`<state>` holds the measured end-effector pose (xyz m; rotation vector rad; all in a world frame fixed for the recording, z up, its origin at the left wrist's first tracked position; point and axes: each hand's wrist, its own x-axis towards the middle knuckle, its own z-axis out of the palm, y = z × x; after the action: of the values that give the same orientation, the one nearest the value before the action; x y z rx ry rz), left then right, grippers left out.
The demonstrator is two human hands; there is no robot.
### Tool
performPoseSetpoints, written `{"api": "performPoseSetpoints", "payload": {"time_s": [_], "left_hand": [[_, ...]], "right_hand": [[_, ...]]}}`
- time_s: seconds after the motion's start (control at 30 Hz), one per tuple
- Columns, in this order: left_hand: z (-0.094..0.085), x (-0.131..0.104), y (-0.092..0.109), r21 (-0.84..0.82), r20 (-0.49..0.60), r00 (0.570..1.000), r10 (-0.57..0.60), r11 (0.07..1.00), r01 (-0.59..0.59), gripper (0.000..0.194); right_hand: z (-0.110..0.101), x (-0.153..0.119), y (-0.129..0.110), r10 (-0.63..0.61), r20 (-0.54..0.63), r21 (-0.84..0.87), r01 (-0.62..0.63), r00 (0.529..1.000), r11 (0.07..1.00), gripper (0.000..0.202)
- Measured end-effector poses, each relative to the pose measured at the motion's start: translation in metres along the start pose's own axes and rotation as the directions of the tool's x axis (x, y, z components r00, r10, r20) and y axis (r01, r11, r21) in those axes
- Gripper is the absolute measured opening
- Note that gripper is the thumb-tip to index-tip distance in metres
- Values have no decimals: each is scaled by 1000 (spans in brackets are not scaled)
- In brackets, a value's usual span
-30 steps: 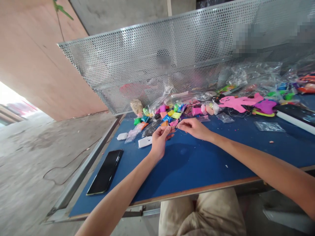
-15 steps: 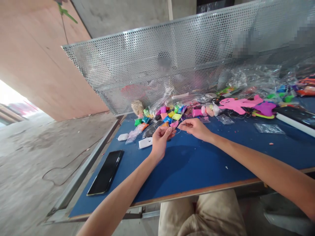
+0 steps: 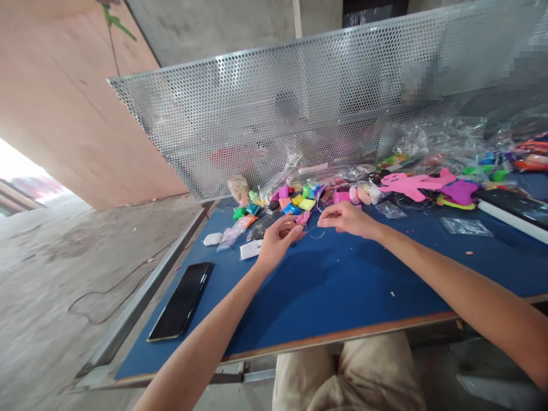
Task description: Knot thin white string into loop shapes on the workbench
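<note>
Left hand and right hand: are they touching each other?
Apart: the head view shows blue tabletop between the left hand and the right hand.

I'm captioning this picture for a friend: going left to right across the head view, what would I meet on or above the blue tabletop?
Black phone → white item → left hand → right hand → pink figure.

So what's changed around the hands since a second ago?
The bare right hand has moved slightly right, widening its gap from the bare left hand. The thin, pale, looped strand between them shows more openly; whether either hand let go is unclear. The flat black phone and flat pink figure-shaped piece stayed put.
</note>
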<state>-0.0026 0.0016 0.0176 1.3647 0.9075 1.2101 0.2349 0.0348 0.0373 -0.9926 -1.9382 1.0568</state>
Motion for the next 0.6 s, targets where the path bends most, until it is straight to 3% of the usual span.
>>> {"api": "performPoseSetpoints", "payload": {"time_s": [0.13, 0.23, 0.37, 0.6], "left_hand": [[-5, 1, 3, 147, 40, 999, -17, 989, 11, 46], [-4, -1, 4, 231, 99, 995, -4, 973, -19, 39], [0, -6, 2, 265, 169, 983, -76, 964, 29, 31], [0, -7, -3, 133, 253, 955, -154, 983, 124, 31]], "right_hand": [[-8, -2, -4, -83, 51, -204, 92, 995, 975, 25], [-5, -4, -7, -103, 71, -249, 118, 992, 961, 25], [1, -7, -11, -97, 92, -225, 115, 991, 968, 24], [-1, -4, -6, -107, 159, -57, 117, 981, 991, 25]]}}
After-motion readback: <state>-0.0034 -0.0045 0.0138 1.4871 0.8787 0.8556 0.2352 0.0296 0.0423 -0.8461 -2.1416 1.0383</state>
